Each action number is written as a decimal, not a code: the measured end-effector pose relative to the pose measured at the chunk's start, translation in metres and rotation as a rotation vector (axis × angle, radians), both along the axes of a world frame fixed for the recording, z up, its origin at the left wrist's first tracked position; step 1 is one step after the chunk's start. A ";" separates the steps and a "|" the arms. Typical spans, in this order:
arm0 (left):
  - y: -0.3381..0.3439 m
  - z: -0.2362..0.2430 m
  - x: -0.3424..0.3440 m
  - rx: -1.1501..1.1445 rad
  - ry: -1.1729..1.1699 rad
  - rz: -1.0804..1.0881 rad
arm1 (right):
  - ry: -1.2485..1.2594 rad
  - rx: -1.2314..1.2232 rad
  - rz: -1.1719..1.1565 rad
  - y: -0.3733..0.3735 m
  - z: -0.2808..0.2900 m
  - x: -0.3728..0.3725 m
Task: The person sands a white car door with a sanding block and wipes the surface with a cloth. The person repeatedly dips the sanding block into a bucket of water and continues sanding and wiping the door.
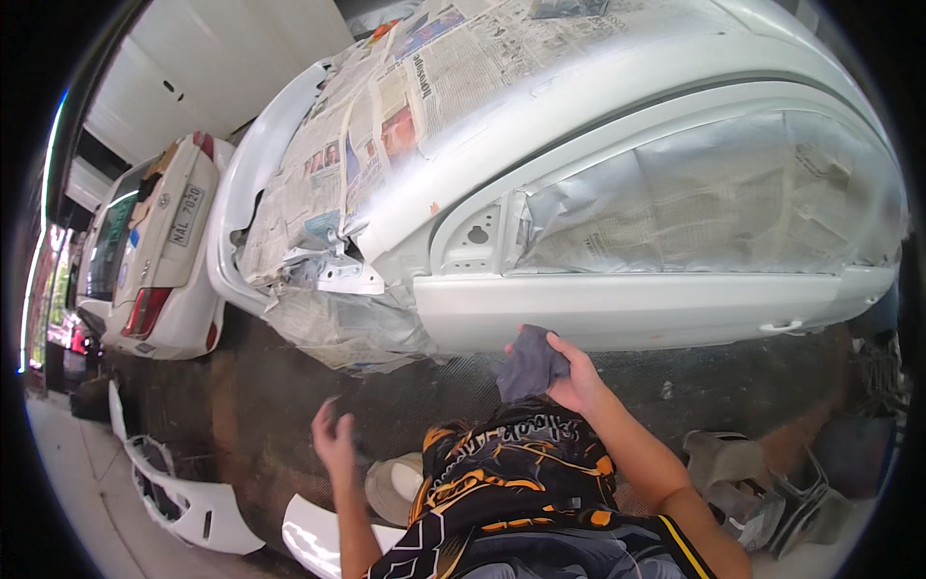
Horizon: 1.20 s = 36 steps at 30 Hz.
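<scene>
A dark grey cloth (529, 367) hangs bunched in my right hand (579, 378), whose thumb and fingers grip its edge. It is just in front of the white car door (617, 314); whether it touches the door I cannot tell. My left hand (334, 436) is lower and to the left, over the floor, holding nothing, its slightly blurred fingers bent and apart. Newspaper (675, 207) dusted with silvery-white paint covers the door's window. More newspaper (395, 116) lies over the windscreen and bonnet area, and a crumpled sheet (347, 323) hangs by the front wheel area.
Another white car (169, 251) stands at the left. White bumper parts (193, 502) and a white panel (328, 536) lie on the floor at lower left. A pale round container (394, 487) is close to my left forearm. Assorted car parts (762, 492) are piled at lower right.
</scene>
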State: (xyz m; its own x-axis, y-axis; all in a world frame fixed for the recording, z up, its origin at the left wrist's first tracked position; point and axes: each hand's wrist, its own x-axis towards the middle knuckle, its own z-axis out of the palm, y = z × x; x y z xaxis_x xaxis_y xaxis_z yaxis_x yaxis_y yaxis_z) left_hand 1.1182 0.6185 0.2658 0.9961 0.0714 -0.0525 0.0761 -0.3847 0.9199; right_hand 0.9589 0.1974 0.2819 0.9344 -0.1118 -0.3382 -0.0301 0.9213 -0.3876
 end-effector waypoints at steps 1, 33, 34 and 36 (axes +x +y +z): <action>-0.038 0.019 -0.007 0.010 -0.020 -0.180 | -0.006 -0.050 0.033 -0.001 0.006 0.011; -0.281 0.110 0.203 0.255 -1.533 -0.878 | -0.106 0.404 -0.776 0.081 0.008 -0.016; -0.282 0.109 0.202 0.317 -1.487 -0.878 | -0.038 0.478 -0.796 0.084 0.007 -0.020; -0.288 0.109 0.200 0.441 -1.408 -0.880 | -0.074 0.436 -0.728 0.081 0.009 -0.023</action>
State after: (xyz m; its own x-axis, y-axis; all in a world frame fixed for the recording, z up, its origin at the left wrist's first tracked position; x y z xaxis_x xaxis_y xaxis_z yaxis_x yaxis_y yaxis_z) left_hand 1.3180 0.3310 0.3744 -0.0014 -0.7123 0.7018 -0.9920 -0.0876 -0.0909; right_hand 0.9355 0.2781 0.2911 0.7013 -0.5672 -0.4317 0.6392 0.7685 0.0286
